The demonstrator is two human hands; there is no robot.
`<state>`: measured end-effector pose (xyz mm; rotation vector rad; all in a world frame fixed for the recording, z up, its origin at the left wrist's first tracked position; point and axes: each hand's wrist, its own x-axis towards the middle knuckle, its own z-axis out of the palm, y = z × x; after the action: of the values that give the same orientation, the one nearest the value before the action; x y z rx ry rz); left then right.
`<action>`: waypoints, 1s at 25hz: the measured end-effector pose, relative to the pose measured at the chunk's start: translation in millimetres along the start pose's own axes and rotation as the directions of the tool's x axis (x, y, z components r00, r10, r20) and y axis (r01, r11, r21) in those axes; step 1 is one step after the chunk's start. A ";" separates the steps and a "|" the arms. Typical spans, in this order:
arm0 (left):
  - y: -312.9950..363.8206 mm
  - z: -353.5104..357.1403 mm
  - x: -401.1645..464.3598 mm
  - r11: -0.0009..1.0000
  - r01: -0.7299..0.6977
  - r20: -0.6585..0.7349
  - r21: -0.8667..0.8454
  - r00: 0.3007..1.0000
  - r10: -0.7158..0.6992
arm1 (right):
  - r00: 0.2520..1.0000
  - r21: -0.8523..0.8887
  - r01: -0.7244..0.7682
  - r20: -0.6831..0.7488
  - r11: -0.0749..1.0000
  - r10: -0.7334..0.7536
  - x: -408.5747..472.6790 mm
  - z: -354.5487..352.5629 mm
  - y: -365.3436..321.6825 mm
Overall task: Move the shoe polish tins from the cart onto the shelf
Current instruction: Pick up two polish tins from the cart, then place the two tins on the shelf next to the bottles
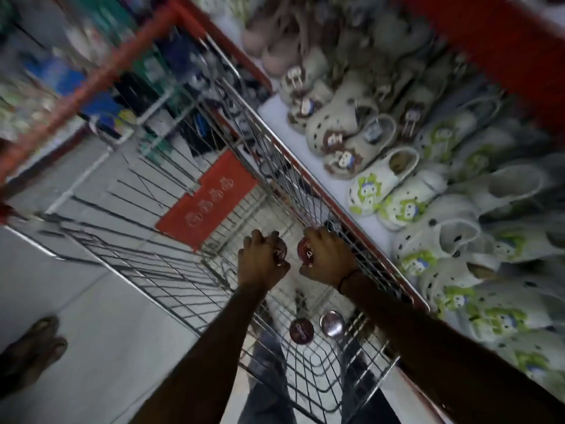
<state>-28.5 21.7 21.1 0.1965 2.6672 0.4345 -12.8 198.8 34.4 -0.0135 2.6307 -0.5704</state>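
Each hand clamps one red tin: left hand (260, 258), right hand (328, 255). You risk snagging the cart's wire side (293, 179) lifting out (shelf (275, 108) sits right).

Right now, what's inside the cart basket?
Four tins: one under the left hand, one under the right hand, plus a red tin and a silvery tin lying loose nearer the person. The hands cover most of the two gripped tins.
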 end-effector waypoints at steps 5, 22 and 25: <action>29.5 -139.9 -11.9 0.941 -0.259 -0.433 -0.218 0.890 0.145 | 0.917 0.060 0.101 -0.393 0.993 -0.070 -16.5 -124.6 -61.0; 388.9 -249.2 -59.6 0.553 -0.830 -0.357 -0.079 0.541 0.762 | 0.521 0.089 -0.567 -0.731 0.819 0.441 -247.8 -375.0 97.2; 429.9 -240.8 -46.2 0.545 -0.838 -0.221 -0.040 0.539 0.813 | 0.530 0.027 -0.623 -0.720 0.782 0.448 -241.0 -374.1 132.6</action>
<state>-61.9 351.6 388.5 1.4972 2.5076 0.9607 55.5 490.9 388.8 1.1445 3.1383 -0.0010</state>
